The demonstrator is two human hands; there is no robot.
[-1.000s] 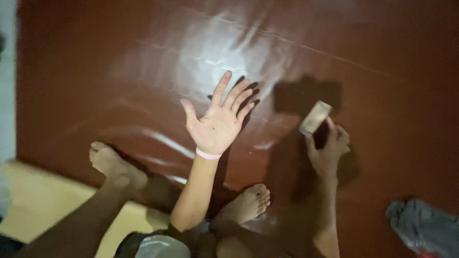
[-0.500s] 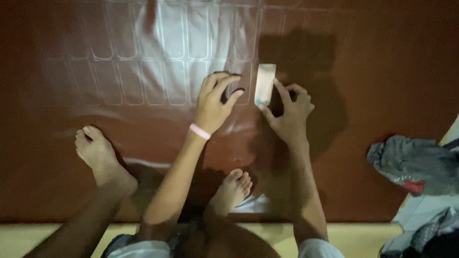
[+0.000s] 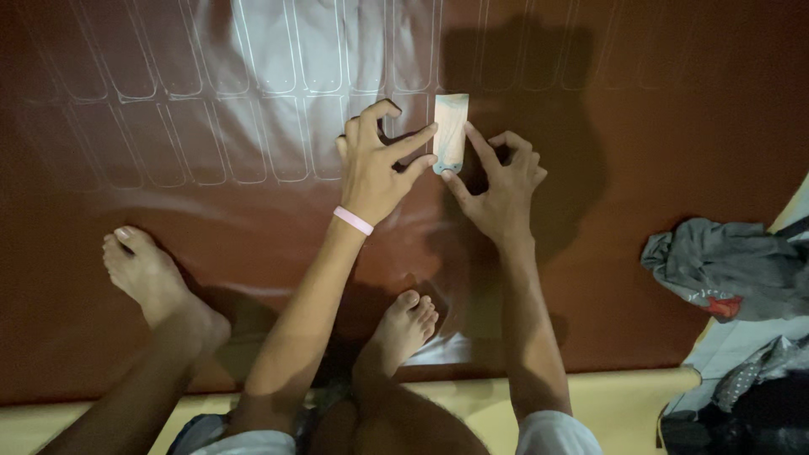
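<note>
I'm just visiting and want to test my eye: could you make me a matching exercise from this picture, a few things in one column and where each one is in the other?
Things:
1. small pale card
2. pink wristband
3. grey cloth
4. white outlines

Places:
A. bunched at the right edge, off the brown sheet
B. pinned flat between the fingertips of the left hand and right hand
C. drawn in rows across the sheet's upper part
D. around the left wrist

Pairs: 1-B, 2-D, 3-A, 4-C
</note>
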